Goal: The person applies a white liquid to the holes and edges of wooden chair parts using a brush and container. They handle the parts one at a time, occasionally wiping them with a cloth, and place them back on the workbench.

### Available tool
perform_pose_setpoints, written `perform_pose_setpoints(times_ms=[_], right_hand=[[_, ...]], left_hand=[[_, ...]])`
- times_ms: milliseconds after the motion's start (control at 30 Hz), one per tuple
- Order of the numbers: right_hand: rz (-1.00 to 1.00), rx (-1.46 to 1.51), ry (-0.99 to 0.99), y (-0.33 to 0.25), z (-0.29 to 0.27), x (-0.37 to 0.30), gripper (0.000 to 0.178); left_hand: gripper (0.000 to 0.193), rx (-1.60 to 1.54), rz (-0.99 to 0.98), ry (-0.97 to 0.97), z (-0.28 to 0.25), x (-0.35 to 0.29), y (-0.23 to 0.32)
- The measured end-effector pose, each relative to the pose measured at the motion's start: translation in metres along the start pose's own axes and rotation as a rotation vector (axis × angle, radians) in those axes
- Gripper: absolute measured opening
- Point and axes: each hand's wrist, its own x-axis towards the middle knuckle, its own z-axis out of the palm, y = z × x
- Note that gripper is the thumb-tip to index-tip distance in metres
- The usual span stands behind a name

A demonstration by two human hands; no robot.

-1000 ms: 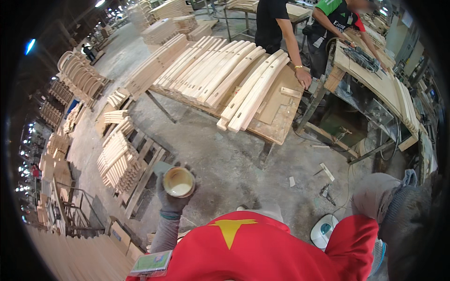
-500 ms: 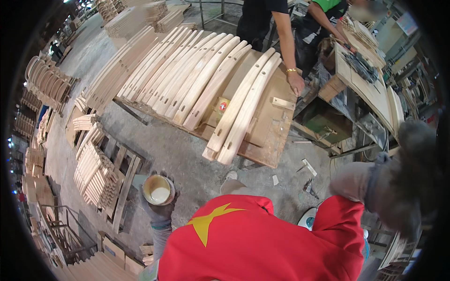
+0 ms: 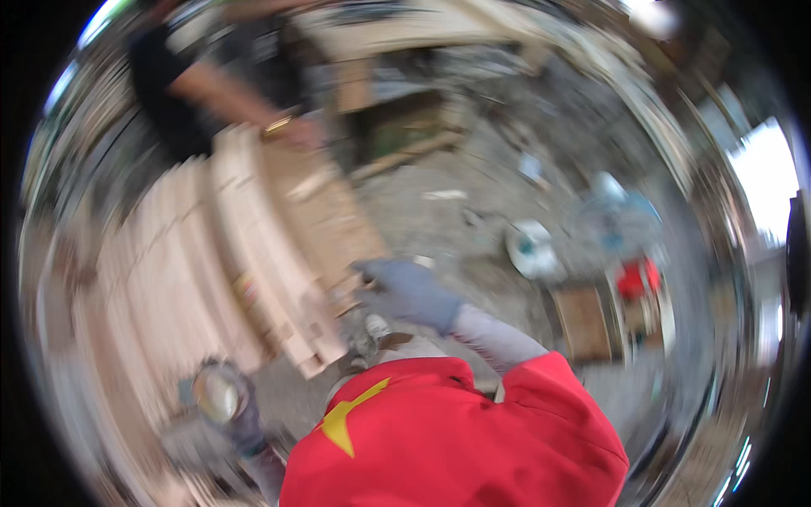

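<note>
My left hand [image 3: 245, 414], in a grey glove, is closed around a round cup [image 3: 221, 395] with pale contents, beside the near ends of the wooden pieces. My right hand [image 3: 410, 291], gloved in grey, is at the near right corner of a wooden table [image 3: 351, 228]. Its fingers point toward that edge, but blur hides whether they grip it. Two long curved wooden slats [image 3: 266, 253] lie side by side on the table, closest to my right hand. Left of them lies a row of several similar slats [image 3: 160, 262]. A small yellow and red item [image 3: 247, 287] shows between.
Another person's hand [image 3: 300, 133] with a gold bracelet rests at the table's far end. A white round object [image 3: 532, 249], a standing fan [image 3: 612, 215] and a box with something red [image 3: 639, 279] stand on the floor to the right. A workbench [image 3: 414, 29] stands beyond.
The view has swung right, so the table now appears further left. My right hand has come from the far right, close to the camera, to the table's corner. The cup remains in my left hand.
</note>
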Motion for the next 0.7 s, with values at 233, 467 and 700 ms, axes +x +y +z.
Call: perform_pose_setpoints(times_ms=[233, 467, 700], right_hand=[[0.371, 0.014, 0.494, 0.076, 0.003, -0.202, 0.040], [0.862, 0.046, 0.643, 0.070, 0.032, -0.384, 0.036], [0.992, 0.076, 0.811, 0.105, 0.008, -0.507, 0.034]], left_hand=[[0.050, -0.178, -0.354, -0.623, 0.082, 0.086, -0.044], [0.048, -0.589, -0.965, -1.093, 0.245, -0.002, -0.086], [0.052, 0.632, 0.704, -1.340, 0.376, -0.160, -0.147]])
